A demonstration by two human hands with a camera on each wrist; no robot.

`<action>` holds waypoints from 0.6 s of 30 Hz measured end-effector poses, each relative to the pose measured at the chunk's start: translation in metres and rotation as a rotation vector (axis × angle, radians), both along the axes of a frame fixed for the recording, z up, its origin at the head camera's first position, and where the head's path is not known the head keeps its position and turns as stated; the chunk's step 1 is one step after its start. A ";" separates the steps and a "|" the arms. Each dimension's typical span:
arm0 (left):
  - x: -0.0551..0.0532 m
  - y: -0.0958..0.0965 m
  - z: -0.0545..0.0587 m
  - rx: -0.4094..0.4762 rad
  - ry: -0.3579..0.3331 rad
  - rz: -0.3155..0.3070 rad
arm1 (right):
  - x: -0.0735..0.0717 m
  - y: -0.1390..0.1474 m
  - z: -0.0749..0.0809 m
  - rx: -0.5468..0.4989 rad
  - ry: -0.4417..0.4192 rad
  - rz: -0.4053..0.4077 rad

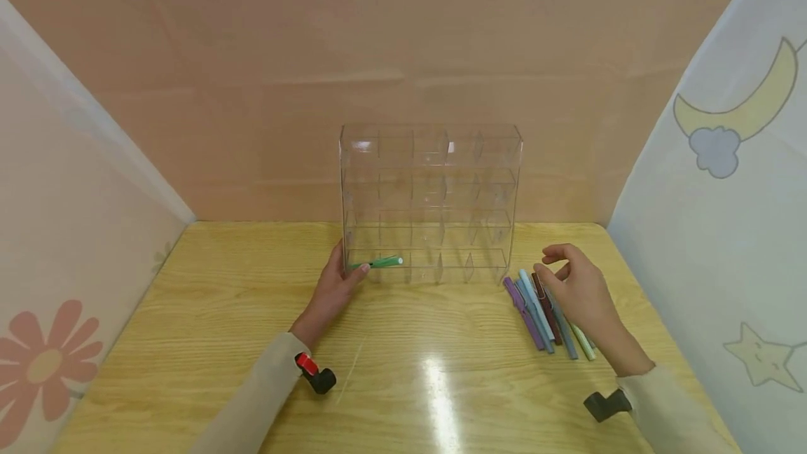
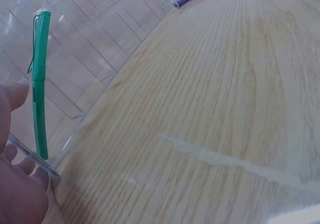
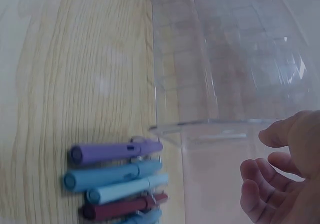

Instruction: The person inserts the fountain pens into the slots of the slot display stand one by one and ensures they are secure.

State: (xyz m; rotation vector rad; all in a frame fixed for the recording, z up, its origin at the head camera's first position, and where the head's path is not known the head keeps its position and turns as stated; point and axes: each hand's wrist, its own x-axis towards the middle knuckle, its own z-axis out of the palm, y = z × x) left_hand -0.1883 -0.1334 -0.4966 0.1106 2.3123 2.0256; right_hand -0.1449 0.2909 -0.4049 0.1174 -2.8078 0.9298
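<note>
A clear plastic rack (image 1: pixel 429 195) divided into small compartments stands upright at the back of the table. My left hand (image 1: pixel 332 289) grips its lower left side, the fingers around the side panel and the thumb at the front. A green pen (image 2: pixel 39 79) with a clip lies nearly level across the rack's bottom left, right at that thumb. My right hand (image 1: pixel 580 289) hovers to the right of the rack, fingers loosely bent and nothing between them. Below it lie several capped pens, among them a purple pen (image 1: pixel 525 314), a light blue pen (image 3: pixel 127 188) and a dark red pen (image 1: pixel 547 310).
The wooden table (image 1: pixel 403 349) has a bright light reflection near its front. A plain brownish backdrop (image 1: pixel 252 90) hangs behind the rack. Patterned cloth walls stand on the left (image 1: pixel 76 230) and right (image 1: pixel 725 244).
</note>
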 end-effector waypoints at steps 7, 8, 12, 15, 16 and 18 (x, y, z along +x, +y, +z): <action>0.000 0.000 0.000 -0.001 0.013 0.003 | -0.001 0.028 -0.003 0.023 -0.014 -0.053; 0.000 0.000 0.000 0.000 0.016 0.002 | -0.001 0.032 -0.004 0.020 -0.017 -0.056; 0.000 0.000 0.000 -0.005 0.017 -0.004 | -0.002 0.043 -0.007 0.018 -0.022 -0.064; 0.000 -0.001 0.000 -0.014 0.011 -0.005 | -0.003 0.050 -0.011 0.026 -0.024 -0.076; 0.001 -0.001 0.001 -0.013 0.009 -0.005 | -0.003 0.052 -0.013 0.029 -0.028 -0.081; 0.001 0.000 0.001 -0.008 0.006 -0.007 | -0.004 0.056 -0.015 0.029 -0.044 -0.092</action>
